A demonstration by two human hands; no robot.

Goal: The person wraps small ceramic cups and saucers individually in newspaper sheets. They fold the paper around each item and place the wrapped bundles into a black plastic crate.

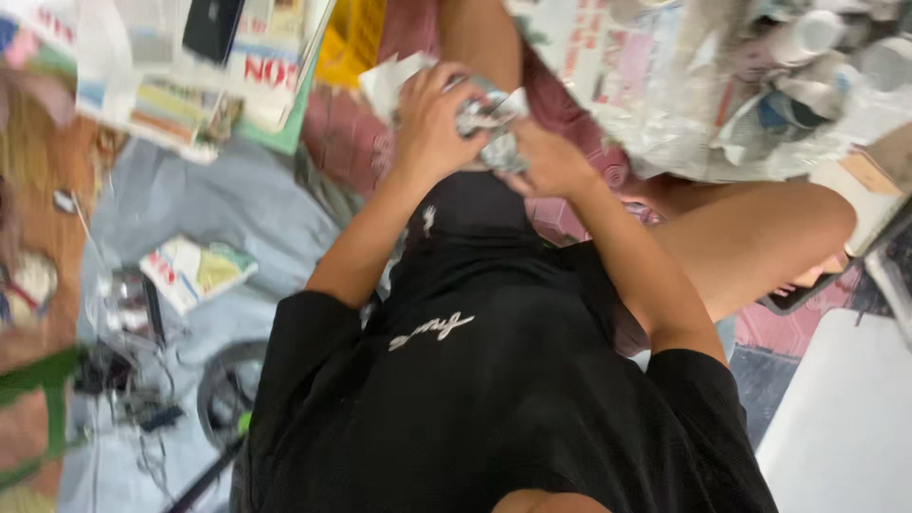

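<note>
Left hand (432, 119) curled over the top of a crumpled wad of paper (489, 119), fingers bent down around its near-left side, thumb hidden. Right hand (551, 161) closed under and against the wad's lower right edge, fingers wrapped in toward the left hand. Wad pinched between the two, held up in the air above the lap and just in front of the raised knee, touching both hands and nothing else. Seems to be grey-and-white printed newspaper squeezed around something, though too blurred to say whether anything sits inside. Long axis running roughly from upper left to lower right, from the left palm down toward the right palm. A loose white corner (389, 81) sticking out past the left knuckles, up and to the left. Left hand above and on top, right hand lower and nearer the body; neither clearly nearer to the wad, both in full contact.

Further out: black shirt (494, 380) filling the lower middle, bare legs spread to the right. Pile of wrapped white cups and loose newspaper (760, 95) at upper right, well apart from the hands. Magazines (190, 85) at upper left, a folded leaflet (195, 271) on grey cloth (237, 204) on the floor to the left, cables (123, 380) lower left.
</note>
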